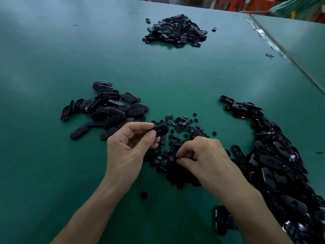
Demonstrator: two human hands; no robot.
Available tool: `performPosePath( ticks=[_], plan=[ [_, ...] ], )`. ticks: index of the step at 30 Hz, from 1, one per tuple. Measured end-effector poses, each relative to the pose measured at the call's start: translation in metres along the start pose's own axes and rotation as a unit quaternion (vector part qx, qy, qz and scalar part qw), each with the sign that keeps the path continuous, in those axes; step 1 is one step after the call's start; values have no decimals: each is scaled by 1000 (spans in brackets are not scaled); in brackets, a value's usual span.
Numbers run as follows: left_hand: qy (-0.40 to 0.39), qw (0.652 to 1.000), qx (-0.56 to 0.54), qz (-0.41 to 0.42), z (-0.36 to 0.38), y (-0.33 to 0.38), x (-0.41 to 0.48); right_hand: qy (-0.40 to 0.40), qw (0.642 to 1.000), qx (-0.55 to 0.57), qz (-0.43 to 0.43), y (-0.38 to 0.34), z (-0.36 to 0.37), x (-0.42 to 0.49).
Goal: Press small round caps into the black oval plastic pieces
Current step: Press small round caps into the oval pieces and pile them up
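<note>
In the head view, a black oval piece [161, 129] is pinched between the thumb and curled fingers of the left hand [129, 147] and is held just above the heap of small round caps [179, 127] on the green table [52, 59]. The right hand [204, 155] is set on the near part of that heap, fingers curled down among the caps; whether a cap is gripped cannot be told. A left pile [109, 110], a right pile [274, 164] and a far pile [175, 30] of oval pieces are seen.
</note>
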State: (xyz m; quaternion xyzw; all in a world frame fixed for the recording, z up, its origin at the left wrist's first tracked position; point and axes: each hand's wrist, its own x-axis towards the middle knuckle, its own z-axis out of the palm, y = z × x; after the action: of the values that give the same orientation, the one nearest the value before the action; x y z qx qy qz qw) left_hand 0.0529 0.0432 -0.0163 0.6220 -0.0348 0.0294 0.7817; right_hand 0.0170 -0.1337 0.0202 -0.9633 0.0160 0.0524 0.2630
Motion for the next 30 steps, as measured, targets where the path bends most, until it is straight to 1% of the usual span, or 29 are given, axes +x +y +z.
performPosePath(
  ticks=[8,13,17,21,24,27,30],
  plan=[
    [1,1000,6,-13,-1,-2,0,-1,1000,-3,-15,-1,2,1],
    [1,1000,5,-16,0,-2,-1,-21,1000,-8,-6,-3,1,1],
    [0,1000,5,-15,0,-1,-1,-8,1000,-2,-8,-4,0,0],
    [1,1000,1,-17,1,0,-2,-13,1000,-10,-18,-4,0,-2],
    [0,1000,13,-12,1,0,-2,12,999,20,-22,-4,-2,-3],
    [-8,999,33,-2,1,-1,-3,54,995,81,-22,-5,-6,-2],
    [-13,999,34,-2,1,-2,-3,72,990,119,-31,-7,-8,-3]
  ],
)
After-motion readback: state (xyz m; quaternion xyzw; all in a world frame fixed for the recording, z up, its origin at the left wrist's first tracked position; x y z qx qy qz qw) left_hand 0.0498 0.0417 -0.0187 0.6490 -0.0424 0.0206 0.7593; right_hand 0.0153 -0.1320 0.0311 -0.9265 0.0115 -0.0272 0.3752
